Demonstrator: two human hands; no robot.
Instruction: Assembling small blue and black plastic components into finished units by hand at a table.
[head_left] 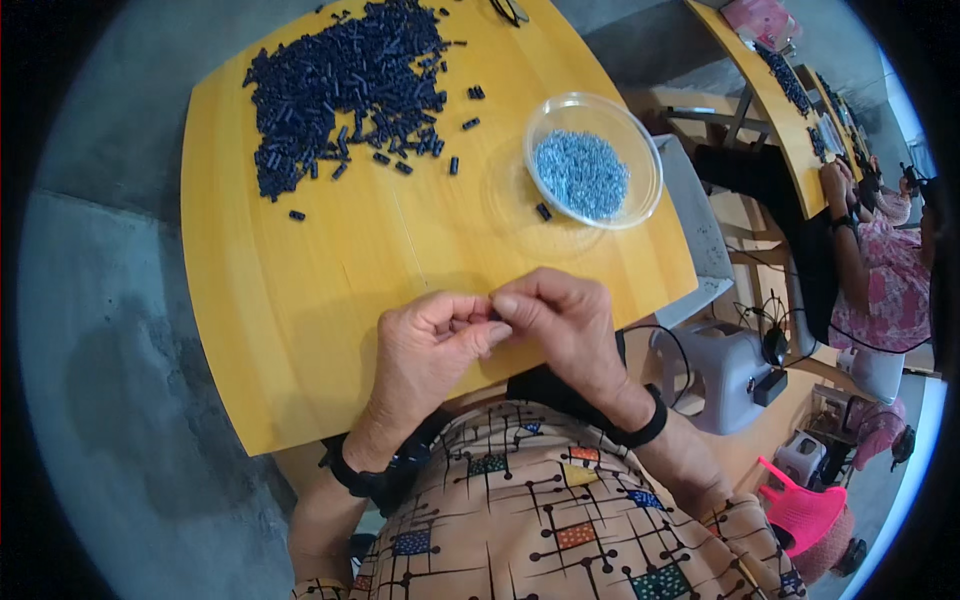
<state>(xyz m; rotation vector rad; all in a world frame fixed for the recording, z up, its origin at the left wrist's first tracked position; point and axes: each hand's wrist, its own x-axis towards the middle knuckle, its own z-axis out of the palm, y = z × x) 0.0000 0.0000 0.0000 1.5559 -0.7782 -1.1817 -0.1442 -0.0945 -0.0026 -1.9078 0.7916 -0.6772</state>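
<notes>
Small black pieces [345, 85] lie heaped at eleven o'clock, plenty seemingly left, the finished share unclear; the left hand [425, 345] and right hand [567, 320] meet, fingertips pinched, on what I can't tell; at one o'clock a clear bowl [645, 165] holds silvery bits [583, 175].

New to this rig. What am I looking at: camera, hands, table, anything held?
There's no robot: these are a person's bare hands. The single picture comes from a wide fisheye camera on the person's head, looking down, so straight edges bend near the rim.

On the yellow table lie a loose heap of small dark pieces, with strays around it, and a clear round tub of tiny shiny bluish bits.

The left hand and right hand meet at the fingertips near the table's close edge. Whatever they may pinch is too small and covered to identify.
</notes>
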